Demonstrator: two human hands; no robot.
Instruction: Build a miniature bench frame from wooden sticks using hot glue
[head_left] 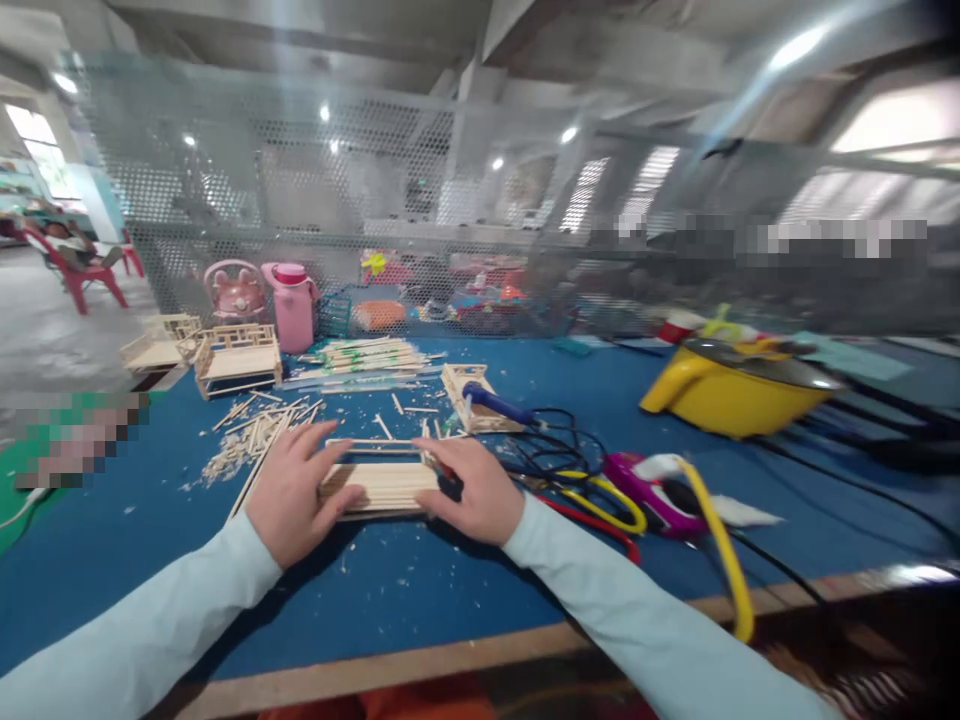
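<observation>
A small flat panel of wooden sticks (382,485) with a thin stick rail along its far side lies on the blue table top (420,585) in front of me. My left hand (294,492) grips its left end, thumb on the near edge and fingers spread over the far corner. My right hand (474,488) holds the right end, its fingers curled over a dark object at that edge. Both sleeves are pale blue.
Loose sticks and shavings (251,440) lie left of the panel. Finished stick benches (236,358), a pink jug (294,305), a stick bundle (371,355), a blue-handled tool (496,403), cables, coloured scissors (607,500) and a yellow pot (739,385) stand around. Mesh fencing runs behind.
</observation>
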